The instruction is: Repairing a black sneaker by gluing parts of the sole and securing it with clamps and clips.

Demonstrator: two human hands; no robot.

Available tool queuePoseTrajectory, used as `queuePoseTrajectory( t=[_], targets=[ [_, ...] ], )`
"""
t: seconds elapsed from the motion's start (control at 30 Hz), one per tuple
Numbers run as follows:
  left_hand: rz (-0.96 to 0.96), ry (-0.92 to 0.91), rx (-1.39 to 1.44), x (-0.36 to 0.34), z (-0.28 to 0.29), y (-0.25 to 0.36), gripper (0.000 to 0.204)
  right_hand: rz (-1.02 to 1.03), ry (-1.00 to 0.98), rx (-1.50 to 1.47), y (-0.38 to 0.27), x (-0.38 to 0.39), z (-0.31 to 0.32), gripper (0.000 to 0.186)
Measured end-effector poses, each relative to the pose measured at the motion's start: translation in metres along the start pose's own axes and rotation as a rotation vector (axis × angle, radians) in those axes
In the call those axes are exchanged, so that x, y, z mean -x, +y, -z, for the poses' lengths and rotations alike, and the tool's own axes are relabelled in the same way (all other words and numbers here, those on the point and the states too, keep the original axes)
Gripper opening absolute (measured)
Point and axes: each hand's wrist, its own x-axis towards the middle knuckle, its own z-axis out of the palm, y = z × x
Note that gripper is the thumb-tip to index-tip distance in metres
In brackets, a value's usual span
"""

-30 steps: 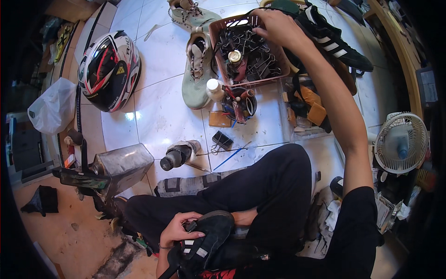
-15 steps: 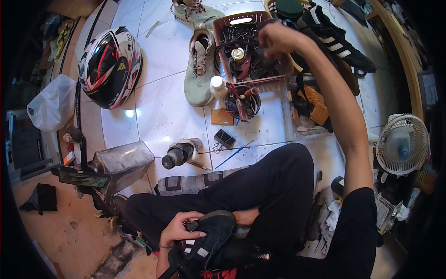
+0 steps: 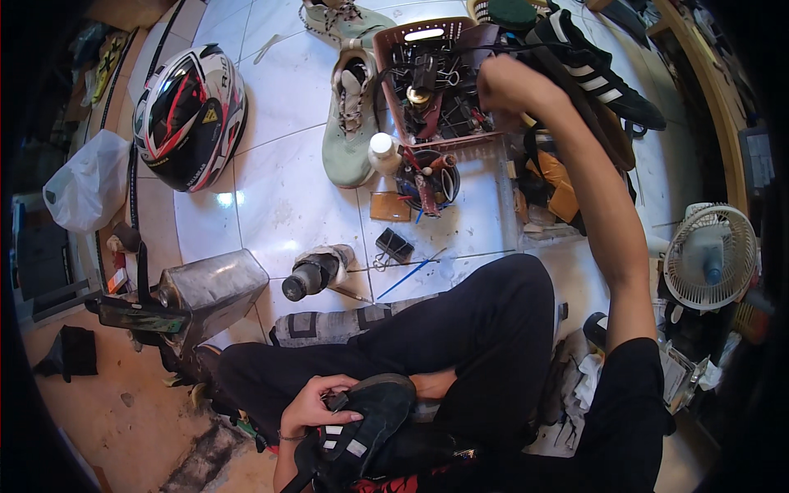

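My left hand (image 3: 316, 404) grips a black shoe (image 3: 382, 415) with white stripes in my lap, a small black clip (image 3: 336, 401) beneath its fingers. My right hand (image 3: 514, 90) is stretched out to the right side of a brown plastic basket (image 3: 393, 111), fingers curled; whatever they hold is hidden. The basket holds several binder clips (image 3: 452, 119) and a gold lid (image 3: 417, 97), partly covered by a black clip. Just below stand a white-capped bottle (image 3: 382, 154) and a tool cup (image 3: 429, 185). A large binder clip (image 3: 394, 246) lies on the tiles.
Pale green shoes (image 3: 345, 160) flank the basket; black striped shoes (image 3: 596, 78) lie behind my hand. A helmet (image 3: 189, 123), plastic bag (image 3: 86, 181) and metal can (image 3: 218, 287) are leftward, a fan (image 3: 707, 259) rightward. A dark cylindrical tool (image 3: 304, 279) sits mid-floor.
My right hand has moved downward and right from the basket's upper part, fingers more curled. A black clip now partly covers the gold lid. My left hand stays on the shoe.
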Motion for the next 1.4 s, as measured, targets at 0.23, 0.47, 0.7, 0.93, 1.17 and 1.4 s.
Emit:
queuePoseTrajectory(
  t=[0.23,0.47,0.7,0.93,1.17,1.4],
  targets=[
    [0.013,0.000,0.003,0.000,0.002,-0.007,0.051,-0.033,-0.135,0.258,-0.021,0.001,-0.022,0.045],
    [-0.013,-0.001,-0.006,0.003,0.004,-0.011,0.052,0.047,-0.061,0.196,-0.014,-0.001,-0.010,0.028],
    [0.026,0.006,0.047,-0.001,-0.001,0.001,0.052,0.058,0.232,0.522,-0.011,-0.003,-0.065,0.023],
    [0.021,-0.013,0.047,0.001,0.003,-0.001,0.052,0.031,0.113,0.484,-0.011,-0.010,-0.061,0.009],
    [-0.072,-0.080,0.042,-0.001,0.002,-0.004,0.051,-0.079,0.022,-0.053,-0.014,0.011,0.019,0.012],
    [-0.079,-0.046,-0.059,0.015,-0.002,-0.016,0.048,0.157,-0.038,-1.066,-0.064,0.074,0.059,0.017]
  ],
)
